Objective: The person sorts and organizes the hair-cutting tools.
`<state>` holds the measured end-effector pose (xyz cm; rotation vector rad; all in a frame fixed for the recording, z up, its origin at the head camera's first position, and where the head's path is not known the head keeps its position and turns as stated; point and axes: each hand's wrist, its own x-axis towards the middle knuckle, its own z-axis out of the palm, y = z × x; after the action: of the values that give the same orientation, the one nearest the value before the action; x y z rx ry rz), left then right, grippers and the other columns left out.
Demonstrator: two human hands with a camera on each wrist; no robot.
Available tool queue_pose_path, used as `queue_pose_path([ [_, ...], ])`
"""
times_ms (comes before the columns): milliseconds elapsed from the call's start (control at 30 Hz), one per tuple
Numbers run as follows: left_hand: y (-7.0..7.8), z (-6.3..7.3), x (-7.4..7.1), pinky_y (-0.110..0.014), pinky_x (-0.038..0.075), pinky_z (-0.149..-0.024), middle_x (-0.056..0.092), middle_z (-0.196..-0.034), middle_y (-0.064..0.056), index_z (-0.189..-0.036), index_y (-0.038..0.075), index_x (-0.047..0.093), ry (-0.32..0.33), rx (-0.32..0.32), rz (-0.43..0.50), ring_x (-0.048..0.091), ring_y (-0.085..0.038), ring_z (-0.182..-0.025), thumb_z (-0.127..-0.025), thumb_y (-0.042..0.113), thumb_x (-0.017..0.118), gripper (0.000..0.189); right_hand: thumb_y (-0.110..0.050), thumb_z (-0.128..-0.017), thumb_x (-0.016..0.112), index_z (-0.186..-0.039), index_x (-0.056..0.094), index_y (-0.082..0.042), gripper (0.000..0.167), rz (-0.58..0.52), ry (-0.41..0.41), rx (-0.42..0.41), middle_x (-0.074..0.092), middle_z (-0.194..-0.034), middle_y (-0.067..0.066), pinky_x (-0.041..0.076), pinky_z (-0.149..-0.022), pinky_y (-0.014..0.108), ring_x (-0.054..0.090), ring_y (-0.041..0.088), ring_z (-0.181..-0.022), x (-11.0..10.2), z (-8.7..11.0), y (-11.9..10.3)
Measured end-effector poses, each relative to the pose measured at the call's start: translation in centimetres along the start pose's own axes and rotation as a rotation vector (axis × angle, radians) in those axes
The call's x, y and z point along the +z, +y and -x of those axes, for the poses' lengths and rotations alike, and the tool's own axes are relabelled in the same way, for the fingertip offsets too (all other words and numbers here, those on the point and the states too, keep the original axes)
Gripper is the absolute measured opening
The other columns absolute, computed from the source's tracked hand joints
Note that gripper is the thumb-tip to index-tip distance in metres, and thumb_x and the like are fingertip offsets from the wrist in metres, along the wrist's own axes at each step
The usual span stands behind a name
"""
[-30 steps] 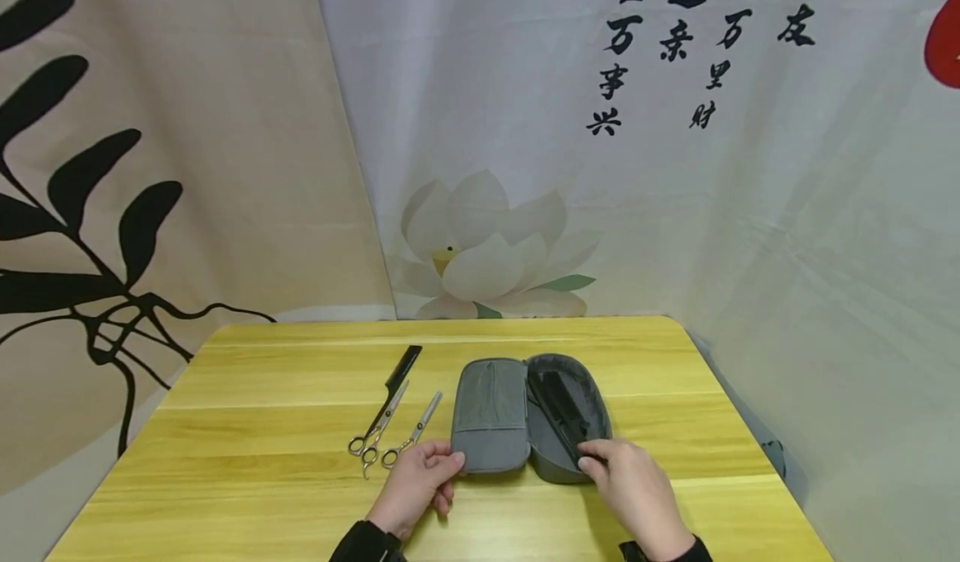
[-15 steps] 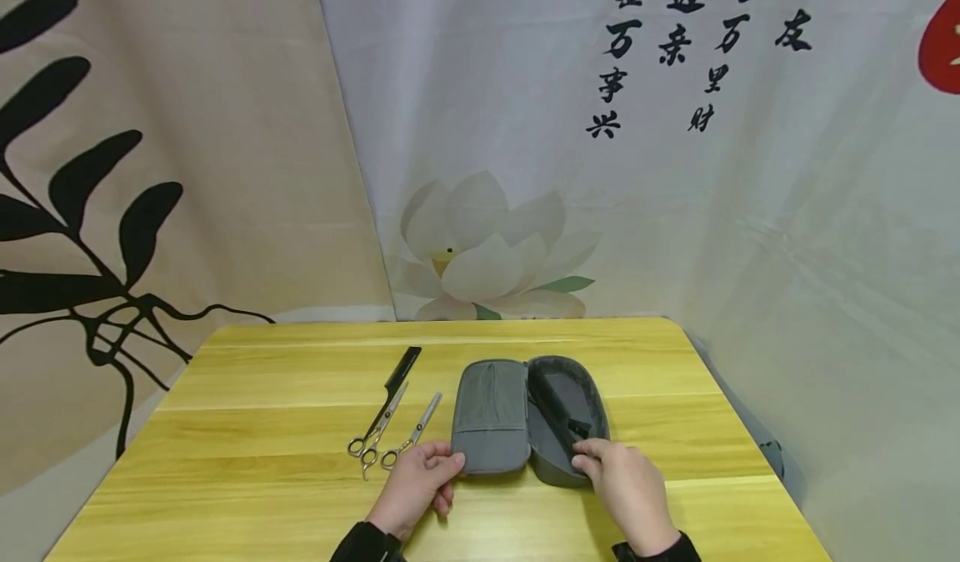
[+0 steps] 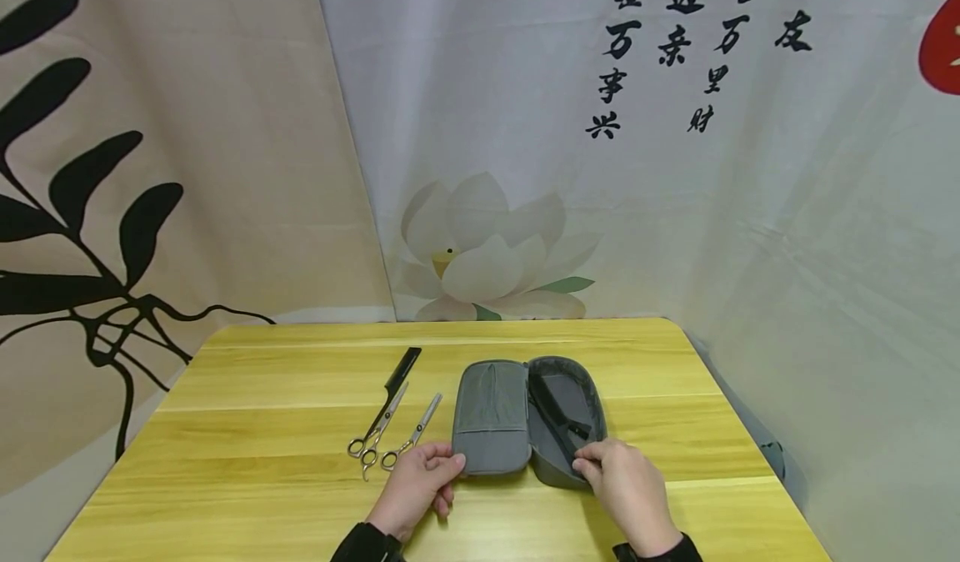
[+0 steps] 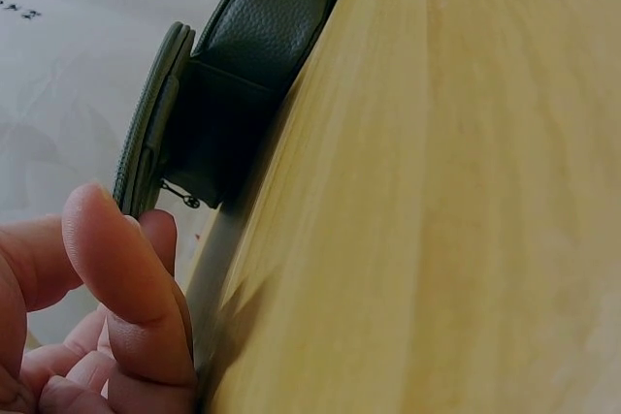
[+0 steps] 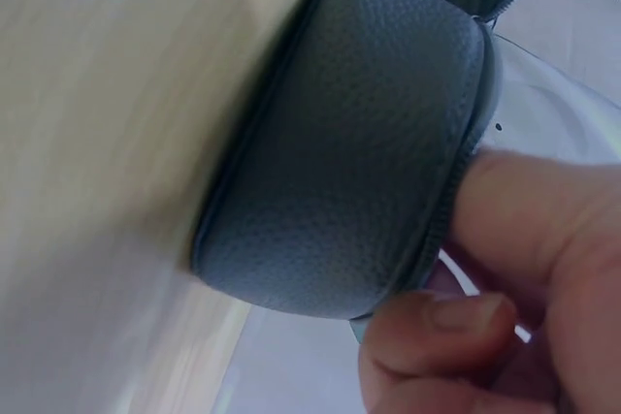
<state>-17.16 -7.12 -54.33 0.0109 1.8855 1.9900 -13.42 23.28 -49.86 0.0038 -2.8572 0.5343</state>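
A grey zip case (image 3: pixel 491 416) lies unfolded on the table, its flat pocketed lid to the left and its deeper half to the right. My left hand (image 3: pixel 420 483) pinches the lid's near left corner between thumb and fingers; the left wrist view shows this lid (image 4: pixel 150 123) raised off the table. Inside the deeper half slants a long black handled tool (image 3: pixel 553 408), its kind unclear. My right hand (image 3: pixel 626 487) reaches over the near right rim and pinches the tool's near end. In the right wrist view the case wall (image 5: pixel 340 143) hides that tool.
Left of the case lie a black comb (image 3: pixel 402 370) and two pairs of silver scissors (image 3: pixel 386 420) (image 3: pixel 420 429), their finger rings toward me. The wooden table (image 3: pixel 262 462) ends at a printed cloth backdrop (image 3: pixel 480 170).
The black tool has turned from showing a broad face to a narrower one and sits lower in the case. My right hand has shifted slightly left; the left hand stays put.
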Motion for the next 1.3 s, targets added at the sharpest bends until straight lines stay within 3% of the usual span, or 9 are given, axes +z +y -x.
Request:
queue_pose_path([
  [167,-0.05,0.0,0.01,-0.022,0.054,-0.047,0.07,-0.085,-0.004,-0.135,-0.011,0.057,0.006,-0.001,-0.007,0.058,-0.009,-0.057,-0.104,0.021,0.072,0.047,-0.029,-0.089,0.088,-0.086,0.084,-0.027,0.005,-0.027,-0.041,0.013,0.079,-0.087,-0.006,0.056,-0.058,0.034,0.073,0.017,-0.075,0.11,0.08,0.12],
  [333,0.0,-0.04,0.03,-0.023,0.054,-0.047,0.071,-0.087,-0.004,-0.135,-0.011,0.057,0.006,0.002,-0.007,0.058,-0.009,-0.057,-0.104,0.021,0.073,0.047,-0.041,-0.092,0.083,-0.083,0.083,-0.029,0.015,-0.061,-0.071,0.044,0.078,-0.086,-0.007,0.053,-0.058,0.031,0.069,0.012,-0.071,0.45,0.16,0.1],
  [500,0.05,-0.08,-0.01,-0.022,0.053,-0.046,0.073,-0.09,-0.003,-0.133,-0.011,0.057,-0.001,0.012,-0.001,0.058,-0.009,-0.057,-0.104,0.021,0.072,0.046,-0.04,-0.094,0.082,-0.081,0.082,-0.03,0.016,-0.08,-0.077,0.079,0.075,-0.078,-0.011,0.046,-0.054,0.027,0.061,0.005,-0.062,0.63,0.09,-0.1],
  [933,0.16,0.23,0.18,-0.022,0.053,-0.047,0.075,-0.092,-0.004,-0.136,-0.014,0.056,0.022,0.016,-0.014,0.058,-0.008,-0.058,-0.103,0.02,0.072,0.05,-0.039,-0.097,0.079,-0.083,0.083,-0.027,0.019,-0.083,-0.106,0.076,0.067,-0.066,-0.012,0.035,-0.05,0.025,0.049,0.005,-0.054,0.56,0.11,-0.52],
  [1300,0.2,0.19,0.14,-0.022,0.053,-0.047,0.075,-0.093,-0.004,-0.134,-0.012,0.058,0.016,0.017,-0.013,0.058,-0.009,-0.058,-0.104,0.02,0.072,0.046,-0.036,-0.094,0.082,-0.081,0.084,-0.03,0.014,-0.046,-0.056,0.035,0.075,-0.088,-0.004,0.045,-0.055,0.025,0.067,0.011,-0.075,0.73,0.16,-0.36],
])
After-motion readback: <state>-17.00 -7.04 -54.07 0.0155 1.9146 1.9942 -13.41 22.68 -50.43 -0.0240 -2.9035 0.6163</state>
